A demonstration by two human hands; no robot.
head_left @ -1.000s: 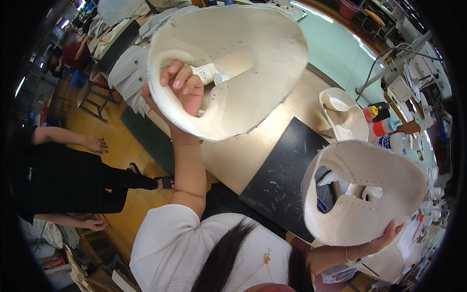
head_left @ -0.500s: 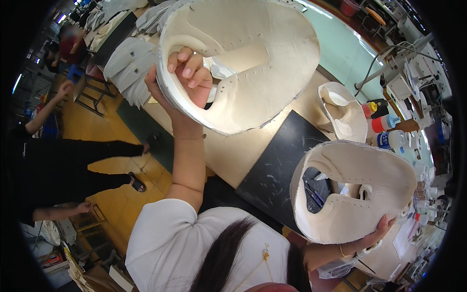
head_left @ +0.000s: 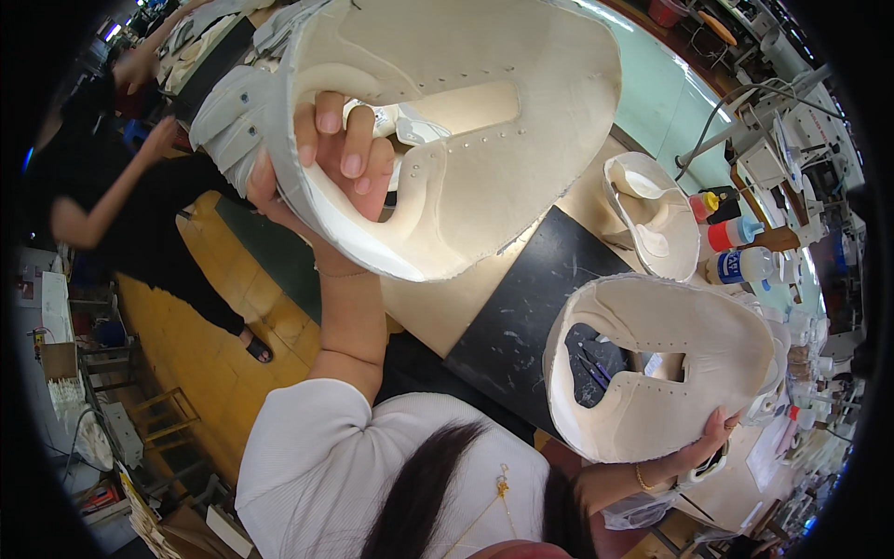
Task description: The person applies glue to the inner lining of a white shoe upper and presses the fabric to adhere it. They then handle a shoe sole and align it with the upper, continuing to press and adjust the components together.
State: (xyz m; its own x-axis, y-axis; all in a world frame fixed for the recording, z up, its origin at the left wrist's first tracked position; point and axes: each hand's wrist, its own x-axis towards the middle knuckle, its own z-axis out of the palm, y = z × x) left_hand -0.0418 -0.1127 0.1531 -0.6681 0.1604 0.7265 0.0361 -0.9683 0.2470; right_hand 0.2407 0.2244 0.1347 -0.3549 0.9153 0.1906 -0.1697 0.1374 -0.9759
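Shoe upper (head_left: 484, 186), cream, lining toward the head: was held high at centre, above the tan table (head_left: 412, 303). Stretched from the left hand (head_left: 354, 158) rightward and away, long axis slanting across the body — collar end at the hand, opposite end farthest off. Was gripped at the collar rim by that hand, with fingers curled through the opening and thumb outside. Was borne on a forearm raised forward, wrist just below the collar.

Second shoe upper (head_left: 712, 363), likewise cream, lining up: was held lower and to the right, partly in front of the black mat (head_left: 507, 312). Ran roughly left to right, collar opening leftward — away from the right hand (head_left: 710, 443), the nearer of the two. Was grasped by that hand at the near edge, fingertips on the lining, remainder hidden behind. Was reached by a forearm angled out to the right, low beside the body.

Third shoe upper (head_left: 670, 224): rested on the table beyond the second, near the bottles (head_left: 740, 265).
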